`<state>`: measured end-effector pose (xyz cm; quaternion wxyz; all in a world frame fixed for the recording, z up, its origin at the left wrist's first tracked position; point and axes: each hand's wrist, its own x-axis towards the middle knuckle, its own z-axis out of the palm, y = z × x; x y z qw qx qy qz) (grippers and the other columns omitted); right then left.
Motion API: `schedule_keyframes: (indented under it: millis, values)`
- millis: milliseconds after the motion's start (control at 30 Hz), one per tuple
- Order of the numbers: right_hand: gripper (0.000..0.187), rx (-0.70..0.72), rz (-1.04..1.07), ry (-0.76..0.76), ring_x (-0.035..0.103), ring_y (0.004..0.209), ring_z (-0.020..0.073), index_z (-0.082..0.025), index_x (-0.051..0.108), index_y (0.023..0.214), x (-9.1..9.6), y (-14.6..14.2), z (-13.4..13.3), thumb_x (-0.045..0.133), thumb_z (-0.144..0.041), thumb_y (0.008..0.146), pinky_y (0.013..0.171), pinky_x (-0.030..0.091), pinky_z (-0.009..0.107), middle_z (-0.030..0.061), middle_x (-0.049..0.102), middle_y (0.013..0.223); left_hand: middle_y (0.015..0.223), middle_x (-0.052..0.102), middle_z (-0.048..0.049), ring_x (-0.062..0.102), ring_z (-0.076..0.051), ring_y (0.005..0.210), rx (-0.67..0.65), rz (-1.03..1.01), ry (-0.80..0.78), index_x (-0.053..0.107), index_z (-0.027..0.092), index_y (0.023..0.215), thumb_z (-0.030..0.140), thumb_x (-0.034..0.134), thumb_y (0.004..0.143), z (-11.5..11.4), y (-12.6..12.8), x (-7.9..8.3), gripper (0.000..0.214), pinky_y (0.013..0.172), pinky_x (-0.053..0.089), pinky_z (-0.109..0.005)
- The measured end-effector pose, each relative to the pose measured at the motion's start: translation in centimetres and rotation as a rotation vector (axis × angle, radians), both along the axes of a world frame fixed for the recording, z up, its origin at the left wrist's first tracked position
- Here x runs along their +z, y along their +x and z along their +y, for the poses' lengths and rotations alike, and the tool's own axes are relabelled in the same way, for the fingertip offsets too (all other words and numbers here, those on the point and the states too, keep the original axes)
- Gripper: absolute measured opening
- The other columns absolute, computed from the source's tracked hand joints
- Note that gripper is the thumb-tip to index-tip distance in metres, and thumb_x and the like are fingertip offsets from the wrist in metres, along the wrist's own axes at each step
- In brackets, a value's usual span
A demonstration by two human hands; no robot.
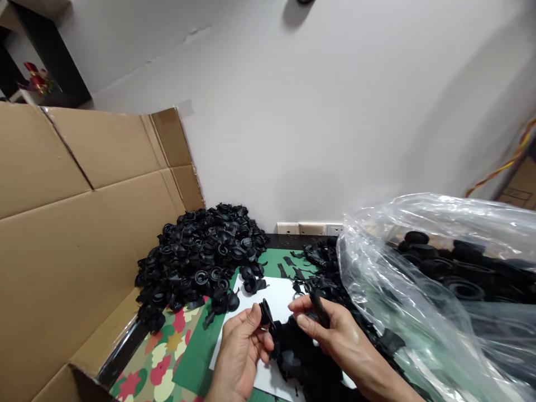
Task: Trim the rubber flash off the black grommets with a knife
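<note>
Between the thumb and fingers of my left hand (239, 349) is a black ribbed rubber boot (265, 314), held tilted over a white sheet (274, 287). My right hand (337, 329) is closed around a dark stick-like tool (319, 310); its working tip cannot be made out. The right fingertips are a short way right of the boot, apart from it. Below both hands lies a heap of black rubber scraps (307, 357), partly covering the sheet.
A large pile of black ribbed rubber parts (205, 251) leans toward a cardboard box wall (84, 234) at left. Thin black trimmings (326, 262) lie right of centre. At right, a clear plastic bag (372, 268) holds more round black parts (460, 287). Wall sockets (310, 229) sit behind.
</note>
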<state>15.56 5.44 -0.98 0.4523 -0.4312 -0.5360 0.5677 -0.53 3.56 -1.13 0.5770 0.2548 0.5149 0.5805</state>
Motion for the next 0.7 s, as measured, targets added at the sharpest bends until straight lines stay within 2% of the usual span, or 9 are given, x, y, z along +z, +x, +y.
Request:
schedule_keyframes:
  millis: [100, 200, 300, 367, 433, 500, 533, 600, 700]
  values:
    - [0.016, 0.052, 0.006, 0.064, 0.058, 0.076, 0.0207, -0.017, 0.065, 0.08, 0.2, -0.4, -0.4, 0.067, -0.026, 0.068, 0.071, 0.044, 0.03, 0.0019, 0.064, 0.077, 0.047, 0.059, 0.0002, 0.05, -0.007, 0.03, 0.032, -0.073, -0.073, 0.06, 0.011, 0.055, 0.045, 0.085, 0.047, 0.1, 0.5, -0.1, 0.043, 0.024, 0.028, -0.014]
    - [0.002, 0.083, -0.052, 0.158, 0.057, 0.073, 0.0196, -0.018, 0.062, 0.069, 0.5, -1.2, -0.9, 0.061, -0.017, 0.068, 0.069, 0.043, 0.029, 0.0003, 0.062, 0.072, 0.046, 0.059, -0.0006, 0.05, -0.008, 0.028, -0.052, -0.066, -0.073, 0.06, 0.01, 0.057, 0.051, 0.082, 0.049, 0.1, 1.3, -0.1, 0.047, 0.023, 0.028, -0.014]
    - [0.014, 0.059, -0.107, 0.212, 0.051, 0.064, 0.0167, -0.02, 0.055, 0.059, 0.7, -1.4, -1.0, 0.054, -0.017, 0.072, 0.062, 0.039, 0.027, -0.0015, 0.057, 0.063, 0.045, 0.058, -0.0019, 0.05, -0.009, 0.027, -0.172, 0.004, -0.047, 0.06, 0.01, 0.055, 0.061, 0.071, 0.059, 0.0, 1.5, 0.0, 0.052, 0.023, 0.025, -0.015]
    - [0.019, 0.033, -0.117, 0.183, 0.047, 0.06, 0.0157, -0.02, 0.051, 0.057, 0.5, -1.1, -0.8, 0.052, -0.024, 0.076, 0.058, 0.036, 0.026, -0.0022, 0.053, 0.059, 0.05, 0.06, -0.0033, 0.052, -0.01, 0.029, -0.171, 0.12, -0.008, 0.059, 0.011, 0.055, 0.064, 0.062, 0.067, -0.2, 1.1, 0.1, 0.054, 0.025, 0.024, -0.015]
    - [0.023, 0.002, -0.129, 0.119, 0.043, 0.057, 0.0146, -0.02, 0.047, 0.057, 0.3, -0.8, -0.5, 0.052, -0.032, 0.076, 0.055, 0.033, 0.026, -0.0036, 0.047, 0.056, 0.061, 0.064, -0.004, 0.054, -0.009, 0.036, -0.118, 0.3, 0.09, 0.064, 0.011, 0.068, 0.056, 0.064, 0.071, -0.5, 0.6, 0.0, 0.045, 0.029, 0.027, -0.016]
    - [0.025, -0.024, -0.13, 0.073, 0.039, 0.055, 0.0137, -0.02, 0.044, 0.056, 0.2, -0.7, -0.3, 0.054, -0.035, 0.073, 0.053, 0.03, 0.026, -0.0047, 0.042, 0.054, 0.075, 0.066, -0.0033, 0.056, -0.01, 0.047, -0.068, 0.495, 0.231, 0.067, 0.015, 0.09, 0.036, 0.076, 0.065, -0.9, 0.2, 0.0, 0.034, 0.038, 0.036, -0.017]
    - [0.025, -0.024, -0.118, 0.063, 0.038, 0.055, 0.0135, -0.02, 0.045, 0.056, 0.2, -0.7, -0.2, 0.054, -0.036, 0.073, 0.053, 0.03, 0.026, -0.0048, 0.042, 0.054, 0.082, 0.066, -0.0034, 0.056, -0.011, 0.053, -0.058, 0.58, 0.293, 0.067, 0.018, 0.098, 0.025, 0.08, 0.06, -1.1, 0.1, -0.1, 0.04, 0.042, 0.039, -0.018]
    - [0.023, -0.007, -0.073, 0.055, 0.039, 0.057, 0.0136, -0.019, 0.049, 0.057, 0.3, -0.8, -0.3, 0.055, -0.034, 0.073, 0.055, 0.031, 0.026, -0.0041, 0.045, 0.056, 0.098, 0.065, -0.0046, 0.058, -0.014, 0.064, -0.064, 0.712, 0.382, 0.067, 0.023, 0.104, 0.008, 0.078, 0.055, -1.4, 0.3, -0.1, 0.051, 0.049, 0.044, -0.02]
    - [0.017, 0.031, -0.021, 0.022, 0.04, 0.058, 0.0135, -0.017, 0.054, 0.059, 0.5, -0.9, -0.4, 0.057, -0.029, 0.071, 0.056, 0.033, 0.026, -0.0032, 0.048, 0.057, 0.104, 0.065, -0.0051, 0.061, -0.021, 0.08, -0.093, 0.811, 0.467, 0.071, 0.026, 0.1, 0.004, 0.072, 0.06, -1.4, 0.8, 0.1, 0.046, 0.061, 0.048, -0.024]
